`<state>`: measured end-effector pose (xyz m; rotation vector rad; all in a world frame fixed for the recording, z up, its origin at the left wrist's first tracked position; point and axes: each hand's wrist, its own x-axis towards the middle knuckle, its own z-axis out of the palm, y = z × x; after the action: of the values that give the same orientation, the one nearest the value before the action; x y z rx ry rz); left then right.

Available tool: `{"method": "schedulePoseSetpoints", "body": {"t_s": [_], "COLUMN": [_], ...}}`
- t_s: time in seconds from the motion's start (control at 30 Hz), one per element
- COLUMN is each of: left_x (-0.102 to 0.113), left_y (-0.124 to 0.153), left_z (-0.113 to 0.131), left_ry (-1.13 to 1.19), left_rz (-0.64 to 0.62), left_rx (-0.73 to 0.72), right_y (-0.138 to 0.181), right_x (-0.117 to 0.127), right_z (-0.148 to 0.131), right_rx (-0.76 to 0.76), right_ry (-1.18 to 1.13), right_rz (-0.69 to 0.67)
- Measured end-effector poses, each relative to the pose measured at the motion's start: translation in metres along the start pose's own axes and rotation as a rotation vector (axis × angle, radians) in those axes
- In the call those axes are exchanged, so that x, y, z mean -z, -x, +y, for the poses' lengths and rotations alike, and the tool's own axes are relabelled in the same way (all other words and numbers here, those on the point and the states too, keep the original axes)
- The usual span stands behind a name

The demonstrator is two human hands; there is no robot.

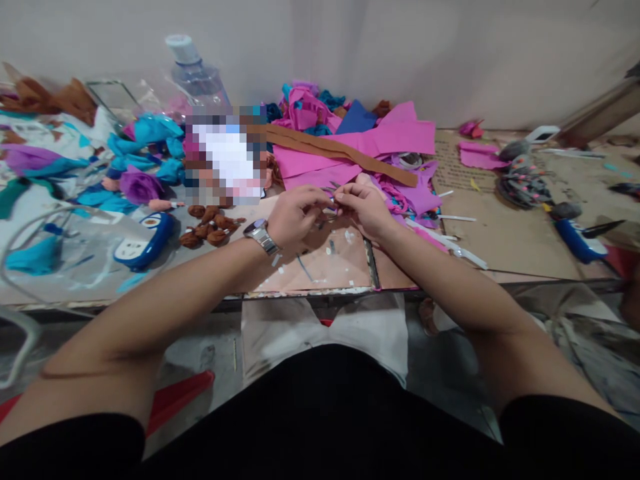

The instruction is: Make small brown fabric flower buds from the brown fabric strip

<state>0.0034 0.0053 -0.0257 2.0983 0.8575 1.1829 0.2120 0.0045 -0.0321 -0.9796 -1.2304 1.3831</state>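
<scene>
A small purple piece point(331, 198) sat above the table point(320, 270), pinched between the fingers of the left hand point(299, 215) and right hand point(364, 205), about equally near both, its long axis too hidden to tell.

item point(331, 199) in fingers point(352, 193) mostly hidden, pixelated patch point(227, 160), sleeves point(75, 437) cut off

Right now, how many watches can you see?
1: the silver watch on the left wrist, just behind the left hand. Anything under the piles would be hidden.
</scene>
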Motion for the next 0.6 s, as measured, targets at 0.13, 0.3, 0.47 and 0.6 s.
{"method": "schedulePoseSetpoints", "body": {"t_s": [0.13, 0.3, 0.47, 0.6], "left_x": [-0.0007, -0.0032, -0.0042, -0.0044], "left_y": [0.0019, 0.0036, 0.0025, 0.0022], "left_z": [-0.0014, 0.0002, 0.0014, -0.0018], "left_ry": [-0.007, 0.054, 0.103, 0.076], "left_rz": [-0.014, -0.016, 0.013, 0.029], "left_rx": [0.040, 0.131, 0.131, 0.103], "right_y": [0.0022, 0.0040, 0.0032, 0.0021], "right_x": [0.0002, 0.0021, 0.0042, 0.0067], "right_z": [-0.0028, -0.0080, -0.0098, -0.0102], "right_rx": [0.088, 0.177, 0.253, 0.307], "right_ry": [0.142, 0.294, 0.397, 0.503], "right_rz": [0.011, -0.017, -0.053, -0.053]}}
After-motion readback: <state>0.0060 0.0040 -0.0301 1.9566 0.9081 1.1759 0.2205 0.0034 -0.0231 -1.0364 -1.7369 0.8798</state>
